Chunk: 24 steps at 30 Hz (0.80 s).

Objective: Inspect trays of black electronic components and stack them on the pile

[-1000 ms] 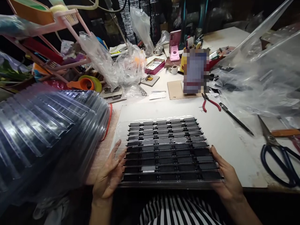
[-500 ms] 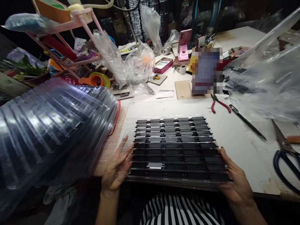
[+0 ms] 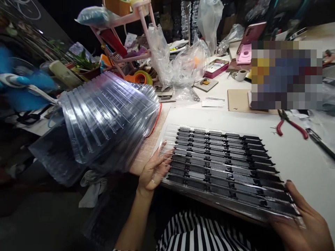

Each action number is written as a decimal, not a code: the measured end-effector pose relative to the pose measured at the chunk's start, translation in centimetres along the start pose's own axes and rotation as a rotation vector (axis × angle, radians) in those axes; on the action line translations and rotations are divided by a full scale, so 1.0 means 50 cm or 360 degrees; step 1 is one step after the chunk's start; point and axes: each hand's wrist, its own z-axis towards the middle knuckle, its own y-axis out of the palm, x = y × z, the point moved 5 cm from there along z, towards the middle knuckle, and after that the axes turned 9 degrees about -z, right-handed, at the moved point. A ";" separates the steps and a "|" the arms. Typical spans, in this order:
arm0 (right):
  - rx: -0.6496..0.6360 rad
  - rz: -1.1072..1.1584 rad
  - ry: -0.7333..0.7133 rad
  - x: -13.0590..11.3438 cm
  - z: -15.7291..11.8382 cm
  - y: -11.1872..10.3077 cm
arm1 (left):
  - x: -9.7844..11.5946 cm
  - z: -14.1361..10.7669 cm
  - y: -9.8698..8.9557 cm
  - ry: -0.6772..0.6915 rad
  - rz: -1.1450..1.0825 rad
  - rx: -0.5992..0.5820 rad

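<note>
Held between two bare hands, at the near edge of a bench (image 3: 221, 91): a clear plastic tray (image 3: 209, 201) with rows of black toothed parts (image 3: 219, 163). Far side over a white sheet (image 3: 209, 116) on the bench; contact there, impossible to tell. Near side out past the bench, above a striped garment (image 3: 196, 232).

At the left end, the left hand (image 3: 154, 170), fingers (image 3: 158, 152) bent around the tray and gripping, partly seen through clear plastic. At the near right corner, the right hand (image 3: 307, 218), blurred, thumb along the edge, pinching the tray; remaining fingers mostly hidden underneath.

Judging by the rows, filling done or nearly so: parts from near edge to far edge, one in a front row paler than its neighbours. Bare of parts: only a strip along the left end. Small gaps under the shine, impossible to rule out.

Farther left, well apart from the tray, a stack of clear sheets (image 3: 104, 115), ridged and glossy, beside a red cord (image 3: 156, 120). Beyond the tray, toward the right, red-handled pliers (image 3: 298, 128).
</note>
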 end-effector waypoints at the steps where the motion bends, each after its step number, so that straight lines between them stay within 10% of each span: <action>1: -0.0001 0.0006 -0.0012 -0.001 -0.002 -0.001 | 0.000 0.000 -0.001 0.0003 0.0001 0.0005; 24: -0.0453 0.0200 0.0114 0.010 0.013 0.011 | -0.008 -0.001 -0.010 -0.0048 -0.0197 -0.0144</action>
